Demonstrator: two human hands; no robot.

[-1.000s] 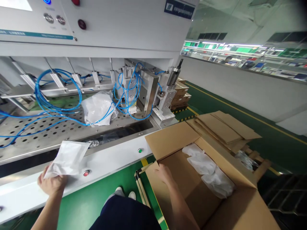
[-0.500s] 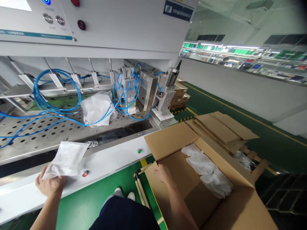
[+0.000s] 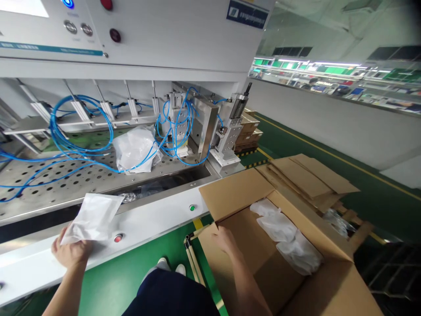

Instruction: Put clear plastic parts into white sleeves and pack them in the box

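Currently, in the head view, holds a white pouch point(image 3: 95, 217) in the left hand point(image 3: 72, 249), well to the left of the open carton point(image 3: 238, 191), above the white front rail point(image 3: 158, 220) of the machine. Pinches the lower left end of the pouch, with fingers curled in at the edge and partly hidden by it; cannot tell how firmly pressed. Cannot tell, either, about any contact between pouch and rail.

From this grip, extends the pouch away from the body and toward the carton's side, with the left hand touching it and the right hand point(image 3: 225, 239) well apart. Rests the right hand at the carton's left flap point(image 3: 219, 268), loosely curled; cannot tell about any pinch on the edge.

Shows a long axis only weakly marked, slanting from the left hand at lower left to a free end at upper right. Points that free end toward the perforated bed point(image 3: 72, 177), left of the carton, and somewhat toward the carton itself.

Left of the carton, between it and the pouch, shows a red button point(image 3: 118, 238) just beside the pouch and a green button point(image 3: 192, 207) near the carton. Inside the carton, along the right wall, shows white wrapped pieces point(image 3: 279, 228).
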